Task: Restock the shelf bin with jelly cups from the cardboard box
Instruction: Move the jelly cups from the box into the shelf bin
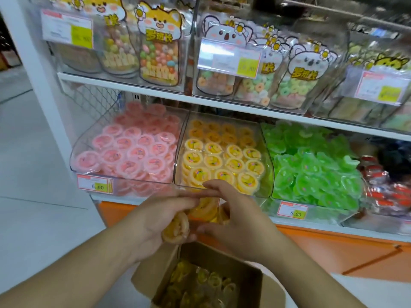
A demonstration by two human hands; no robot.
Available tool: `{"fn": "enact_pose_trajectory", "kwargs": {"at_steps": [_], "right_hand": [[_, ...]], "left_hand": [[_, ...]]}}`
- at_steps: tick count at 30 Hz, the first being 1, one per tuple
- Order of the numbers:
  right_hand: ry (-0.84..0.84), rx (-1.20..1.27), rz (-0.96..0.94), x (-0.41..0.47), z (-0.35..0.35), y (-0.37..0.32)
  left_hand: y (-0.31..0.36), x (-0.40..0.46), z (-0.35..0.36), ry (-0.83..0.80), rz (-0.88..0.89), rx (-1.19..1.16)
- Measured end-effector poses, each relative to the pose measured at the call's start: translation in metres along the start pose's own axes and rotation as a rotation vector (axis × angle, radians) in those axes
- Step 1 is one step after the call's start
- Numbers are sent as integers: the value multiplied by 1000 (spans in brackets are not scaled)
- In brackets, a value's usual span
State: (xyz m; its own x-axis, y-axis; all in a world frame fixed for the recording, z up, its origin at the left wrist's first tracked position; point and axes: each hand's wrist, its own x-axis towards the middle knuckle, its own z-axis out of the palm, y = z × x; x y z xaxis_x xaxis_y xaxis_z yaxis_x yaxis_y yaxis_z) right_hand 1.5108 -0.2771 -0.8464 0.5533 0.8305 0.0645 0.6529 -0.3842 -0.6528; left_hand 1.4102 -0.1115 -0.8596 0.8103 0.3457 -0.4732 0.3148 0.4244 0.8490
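Hands: left (164, 221), right (235, 221), several yellow jelly cups (205, 208) clutched between. Risk: cups dropped short of bin (264, 185), grip overloaded.

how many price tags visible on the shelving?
5. Upper shelf: left tag, middle tag, right tag. Lower row: pink bin tag, green bin tag. The hands may hide one on the yellow bin.
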Motion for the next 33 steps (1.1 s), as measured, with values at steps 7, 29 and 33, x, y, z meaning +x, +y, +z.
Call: {"fn": "enact_pose_trajectory", "kwargs": {"at_steps": [7, 29, 33], "right_hand": [[27, 18, 8, 10, -12, 0], [61, 426, 165, 6, -14, -11], [26, 491, 234, 6, -14, -16]], "left_hand": [[12, 4, -5, 5, -14, 27], [41, -29, -7, -24, 24, 93], [42, -31, -5, -21, 55, 111]]}}
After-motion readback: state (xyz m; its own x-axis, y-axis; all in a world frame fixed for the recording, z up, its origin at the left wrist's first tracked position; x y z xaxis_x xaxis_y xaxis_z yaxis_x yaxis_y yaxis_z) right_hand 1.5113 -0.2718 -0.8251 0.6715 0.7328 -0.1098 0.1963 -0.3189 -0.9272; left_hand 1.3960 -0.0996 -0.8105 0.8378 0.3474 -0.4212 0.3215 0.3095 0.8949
